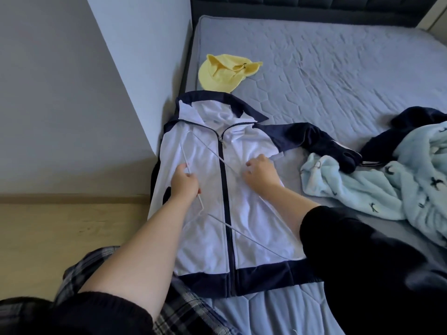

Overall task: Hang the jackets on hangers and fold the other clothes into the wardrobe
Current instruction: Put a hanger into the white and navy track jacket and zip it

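Head view: hanging step in hand. Zipped white-and-navy jacket [254, 226] flat, bed [314, 68] beneath; wire hanger [212, 151] atop its chest; left grip [185, 183] clamped on the hanger; right grip [260, 172] curled against jacket front, hold unclear. Probably calls next for unzipping, then feeding hanger into shoulders.

Blue-grey quilted mattress cover [338, 68], wrinkled; dark padded headboard [290, 6] behind; pale wooden floor [48, 226] below grey wall [60, 93].

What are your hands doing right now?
Left hand: holding the hanger.
Right hand: fingers curled on the jacket; grip cannot be told.
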